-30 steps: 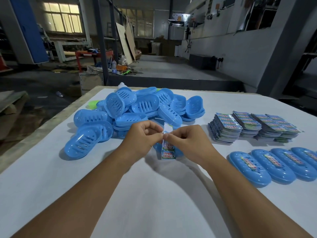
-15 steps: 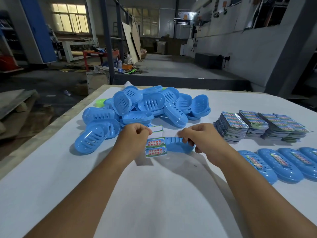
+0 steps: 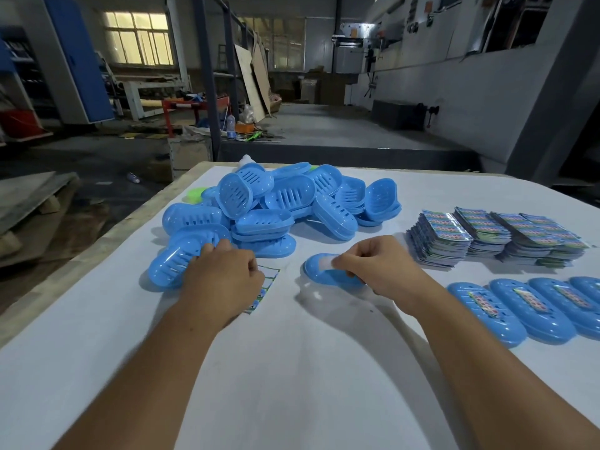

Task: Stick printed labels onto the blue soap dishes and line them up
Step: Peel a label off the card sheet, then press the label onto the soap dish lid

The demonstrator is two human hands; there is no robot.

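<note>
Covering most of the view is the white table (image 3: pixel 292 368), and the biggest thing on it is the loose heap of blue soap dishes (image 3: pixel 276 206) toward its far-left corner. These look like thin, hollow moulded plastic — light, stiff and smooth, so likely to skate on the table if pushed from one end. Taking one by its long sides, or pinning it from above, seems the surest grip.

Toward the right edge sit the stacks of printed labels (image 3: pixel 496 235), glossy and thin; they probably cling together and are best lifted at a corner. Nearer, along that edge, lies the row of labelled dishes (image 3: pixel 526 313), upside down and side by side.

Between the two hands sits the single dish (image 3: pixel 328 271) being worked on, bottom up near the table's middle. The right hand (image 3: pixel 380 267) rests on it, fingertips pinching a small whitish strip against its top — backing paper or tape, I cannot tell. The left hand (image 3: pixel 224 280) is curled, pinching the label sheet (image 3: pixel 266 287) that lies flat on the table beside the heap — floppy, easily creased.
</note>
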